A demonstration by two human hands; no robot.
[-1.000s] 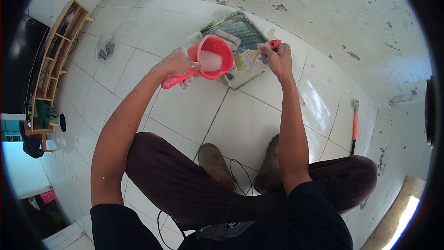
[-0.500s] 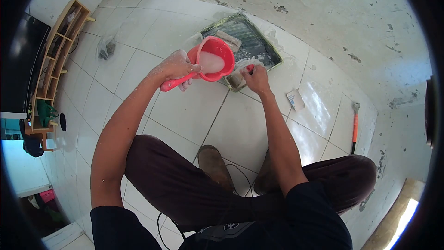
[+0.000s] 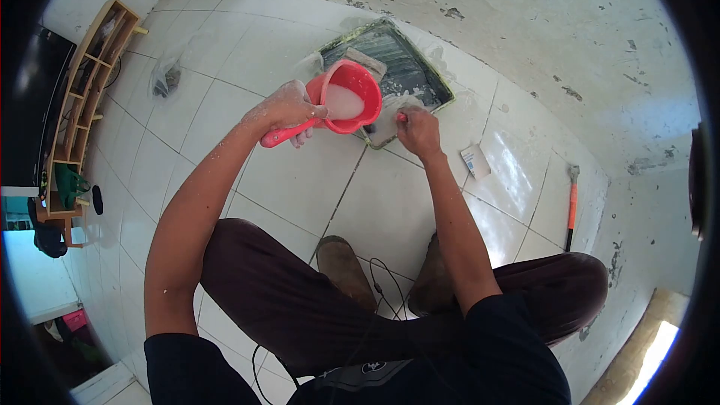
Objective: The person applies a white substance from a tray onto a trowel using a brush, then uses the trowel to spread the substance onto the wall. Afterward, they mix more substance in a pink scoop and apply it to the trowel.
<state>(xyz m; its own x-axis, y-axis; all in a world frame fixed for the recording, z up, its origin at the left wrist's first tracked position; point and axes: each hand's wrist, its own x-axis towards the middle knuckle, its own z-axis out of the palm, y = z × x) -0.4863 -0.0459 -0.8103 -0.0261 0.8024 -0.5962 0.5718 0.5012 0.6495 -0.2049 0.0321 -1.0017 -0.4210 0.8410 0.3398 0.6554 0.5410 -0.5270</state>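
Observation:
My left hand [image 3: 289, 111], dusted with white, is closed around the handle of a red water dipper [image 3: 366, 88]. Cloudy whitish liquid lies inside the dipper, which is tilted toward the right. My right hand [image 3: 420, 135] grips a small tool with a red handle [image 3: 403, 116] just beside the dipper; the tool's working end is hard to make out against a pale wet mix [image 3: 385, 121]. That mix sits in the near corner of a dark paint tray [image 3: 429, 79] on the floor. A flat greyish block [image 3: 366, 62] lies across the tray behind the dipper.
White floor tiles spread around my boots [image 3: 345, 270], with a cable between them. A scrap of card [image 3: 475, 161] and an orange-handled tool [image 3: 572, 210] lie to the right, near a peeling wall [image 3: 540, 37]. At left are a plastic bag [image 3: 165, 79] and a wooden shelf unit [image 3: 84, 97].
My right hand has turned slightly and shifted a little downward, its red handle now tipped more toward the left. My left hand holds the dipper almost unchanged. The view has shifted slightly.

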